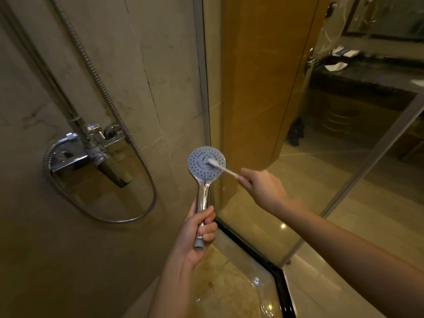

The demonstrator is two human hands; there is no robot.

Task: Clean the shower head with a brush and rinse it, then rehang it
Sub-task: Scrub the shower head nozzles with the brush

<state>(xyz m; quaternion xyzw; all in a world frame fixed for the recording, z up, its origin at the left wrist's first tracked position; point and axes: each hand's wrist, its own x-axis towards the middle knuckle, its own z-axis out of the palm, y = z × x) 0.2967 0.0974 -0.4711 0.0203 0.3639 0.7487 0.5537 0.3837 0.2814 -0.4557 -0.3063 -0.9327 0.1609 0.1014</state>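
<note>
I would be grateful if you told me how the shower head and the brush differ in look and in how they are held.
The shower head has a wide round grey face on a shiny chrome handle; the brush is thin and white. The left hand wraps its whole grip around the shower head's handle, upright; the right hand pinches the brush near its end, slanting down onto the face. Both are held up, touching at the face's middle.
</note>
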